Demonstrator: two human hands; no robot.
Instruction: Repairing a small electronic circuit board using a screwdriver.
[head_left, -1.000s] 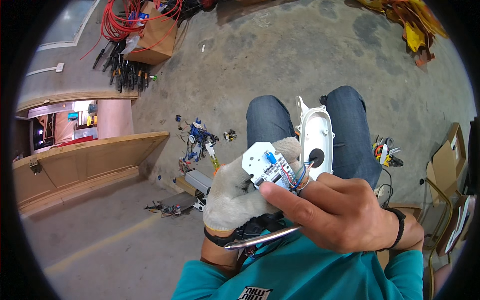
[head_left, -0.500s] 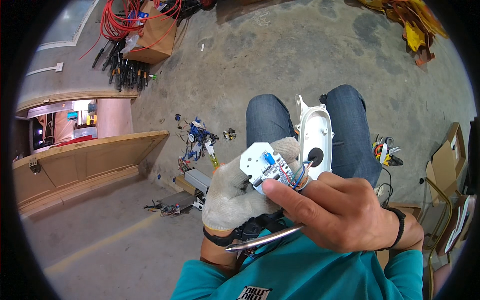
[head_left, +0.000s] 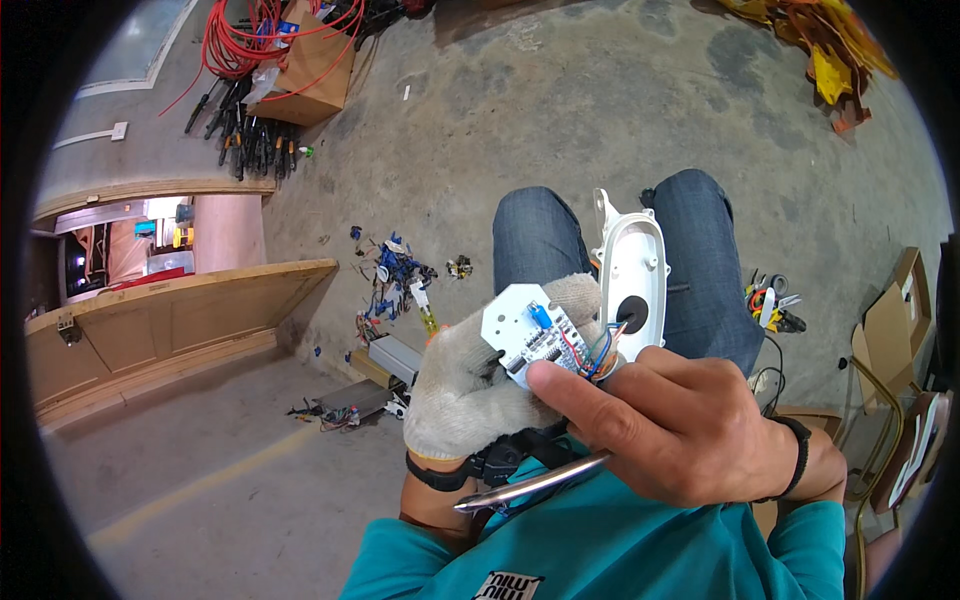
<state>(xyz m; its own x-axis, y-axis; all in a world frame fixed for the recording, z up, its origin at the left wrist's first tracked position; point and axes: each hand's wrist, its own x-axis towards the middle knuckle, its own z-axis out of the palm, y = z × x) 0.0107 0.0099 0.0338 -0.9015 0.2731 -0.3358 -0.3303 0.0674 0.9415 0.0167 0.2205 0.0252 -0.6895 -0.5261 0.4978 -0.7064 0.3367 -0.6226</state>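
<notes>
My left hand (head_left: 460, 390), in a pale knit glove, supports a white circuit board (head_left: 525, 330) with a blue component and coloured wires (head_left: 600, 350). The wires run into a black opening in a long white plastic housing (head_left: 630, 270), which sits between my knees. My bare right hand (head_left: 680, 430) grips a metal screwdriver (head_left: 530, 483), pointed leftward across my lap, while its index fingertip touches the lower edge of the board. The screwdriver's handle is hidden in my fingers.
A pile of blue parts and wires (head_left: 395, 270) lies on the concrete floor at left, near a low wooden panel (head_left: 170, 340). Behind are a cardboard box (head_left: 310, 70) with red cable (head_left: 230, 40) and black tools (head_left: 260, 145). At right lie scissors and pliers (head_left: 775, 305) and flattened cardboard (head_left: 890, 330).
The board and both hands have barely moved. The screwdriver tip has shifted slightly to the right.
</notes>
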